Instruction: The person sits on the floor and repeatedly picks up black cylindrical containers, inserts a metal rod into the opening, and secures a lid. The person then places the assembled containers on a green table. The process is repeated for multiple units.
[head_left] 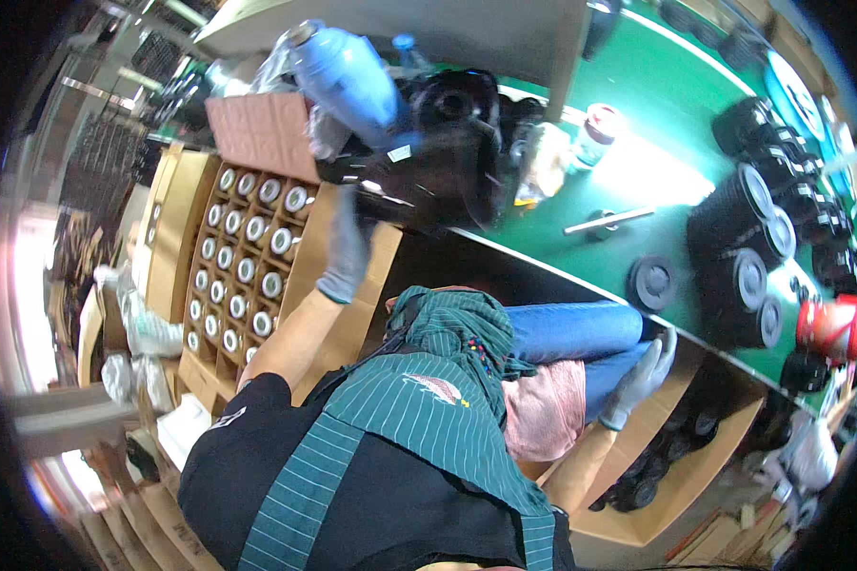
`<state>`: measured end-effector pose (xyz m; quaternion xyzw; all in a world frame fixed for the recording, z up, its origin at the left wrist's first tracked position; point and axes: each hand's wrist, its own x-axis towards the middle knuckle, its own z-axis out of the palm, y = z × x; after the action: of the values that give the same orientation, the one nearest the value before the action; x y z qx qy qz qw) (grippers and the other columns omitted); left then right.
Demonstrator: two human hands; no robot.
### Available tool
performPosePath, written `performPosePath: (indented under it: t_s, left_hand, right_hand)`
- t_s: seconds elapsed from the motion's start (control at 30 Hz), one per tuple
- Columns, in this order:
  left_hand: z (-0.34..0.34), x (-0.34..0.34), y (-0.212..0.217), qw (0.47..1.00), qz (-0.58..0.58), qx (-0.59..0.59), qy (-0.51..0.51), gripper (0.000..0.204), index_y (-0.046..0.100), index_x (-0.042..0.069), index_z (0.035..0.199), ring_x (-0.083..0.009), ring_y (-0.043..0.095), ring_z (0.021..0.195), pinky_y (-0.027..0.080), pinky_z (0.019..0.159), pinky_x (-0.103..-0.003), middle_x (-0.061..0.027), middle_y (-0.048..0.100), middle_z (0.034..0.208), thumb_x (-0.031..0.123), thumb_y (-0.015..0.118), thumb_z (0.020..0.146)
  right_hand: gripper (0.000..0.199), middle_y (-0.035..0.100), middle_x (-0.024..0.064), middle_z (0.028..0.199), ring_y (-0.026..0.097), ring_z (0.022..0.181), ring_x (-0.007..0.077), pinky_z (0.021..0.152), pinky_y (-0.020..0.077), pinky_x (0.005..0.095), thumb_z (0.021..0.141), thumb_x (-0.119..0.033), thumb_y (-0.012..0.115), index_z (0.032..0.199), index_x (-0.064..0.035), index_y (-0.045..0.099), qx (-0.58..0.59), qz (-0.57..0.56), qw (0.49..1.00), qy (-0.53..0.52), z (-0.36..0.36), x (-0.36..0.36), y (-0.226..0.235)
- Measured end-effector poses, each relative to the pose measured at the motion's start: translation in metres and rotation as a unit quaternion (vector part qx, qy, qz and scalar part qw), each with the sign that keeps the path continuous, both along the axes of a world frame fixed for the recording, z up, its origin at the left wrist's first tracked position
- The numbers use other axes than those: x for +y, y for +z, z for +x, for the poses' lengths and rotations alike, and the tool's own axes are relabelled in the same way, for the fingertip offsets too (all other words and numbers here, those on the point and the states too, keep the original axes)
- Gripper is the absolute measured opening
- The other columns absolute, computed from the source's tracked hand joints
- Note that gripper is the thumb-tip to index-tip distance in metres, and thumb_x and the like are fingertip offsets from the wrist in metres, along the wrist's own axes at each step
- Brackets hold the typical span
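Observation:
My left hand (345,255), in a grey glove, reaches up beside the carton with dividers (322,276). Its fingertips are smeared at the edge of a glossy black housing (448,181), so whether they grip anything is unclear. My right hand (641,378), also gloved in grey, is near the green table's (543,249) front edge, beside my knee. Its fingers are stretched out, and nothing shows in them. Several round parts with pale rings (254,227) stand in the carton's compartments. Closest to the right hand on the table lies a dark round disc (651,283).
A blue bottle-shaped object (348,81) is above the housing. Black cylinders (724,224) with grey discs, a metal rod (609,221), a jar (595,136) and a red container (830,326) are on the table. An open carton (733,428) of black parts stands at right.

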<state>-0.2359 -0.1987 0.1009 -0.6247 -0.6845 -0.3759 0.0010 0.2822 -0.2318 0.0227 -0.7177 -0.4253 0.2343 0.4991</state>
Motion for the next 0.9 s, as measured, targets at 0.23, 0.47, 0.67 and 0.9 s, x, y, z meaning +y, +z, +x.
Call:
performPosePath:
  t_s: [0.23, 0.47, 0.67, 0.9]
  left_hand:
    - [-0.27, -0.133, -0.09, 0.763, -0.23, 0.124, 0.591, 0.07, 0.053, 0.004, 0.149, -0.0236, 0.073, 0.117, 0.059, 0.095, -0.043, -0.013, 0.074, 0.13, 0.039, 0.077, 0.094]
    - [-0.247, -0.079, -0.084, 0.8, -0.386, 0.148, 0.435, 0.07, 0.075, -0.009, 0.112, -0.0441, 0.076, 0.103, 0.061, 0.088, -0.048, -0.0265, 0.079, 0.108, 0.055, 0.085, 0.085]
    - [-0.18, -0.052, -0.085, 0.93, -0.01, 0.028, 0.365, 0.049, 0.062, -0.006, 0.135, -0.0357, 0.066, 0.124, 0.051, 0.107, -0.045, -0.0223, 0.069, 0.132, 0.03, 0.063, 0.102]
    - [0.115, 0.061, 0.0, 0.97, -0.02, -0.089, -0.227, 0.036, 0.07, 0.002, 0.135, -0.0347, 0.066, 0.129, 0.049, 0.115, -0.045, -0.0173, 0.072, 0.133, 0.008, 0.069, 0.099]
  right_hand:
    - [0.103, 0.047, 0.034, 0.16, 0.044, 0.15, 0.0506, 0.125, 0.0346, 0.0566, 0.086, -0.051, 0.086, 0.166, -0.0047, 0.041, -0.402, -0.115, 0.902, 0.111, 0.017, 0.101, -0.03]
    - [0.111, 0.031, 0.0386, 0.167, 0.043, 0.146, 0.0562, 0.118, 0.0444, 0.0585, 0.071, -0.049, 0.094, 0.166, -0.0195, 0.044, -0.401, -0.2, 0.889, 0.093, 0.025, 0.118, -0.054]
    - [0.11, 0.031, 0.0345, 0.168, 0.045, 0.147, 0.0523, 0.116, 0.0451, 0.0617, 0.074, -0.049, 0.093, 0.168, -0.0231, 0.041, -0.35, -0.283, 0.89, 0.077, 0.006, 0.131, -0.032]
    - [0.106, 0.034, 0.0332, 0.167, 0.037, 0.151, 0.0482, 0.123, 0.027, 0.0666, 0.076, -0.06, 0.087, 0.165, -0.0193, 0.047, -0.408, -0.158, 0.899, -0.004, 0.019, 0.172, -0.079]
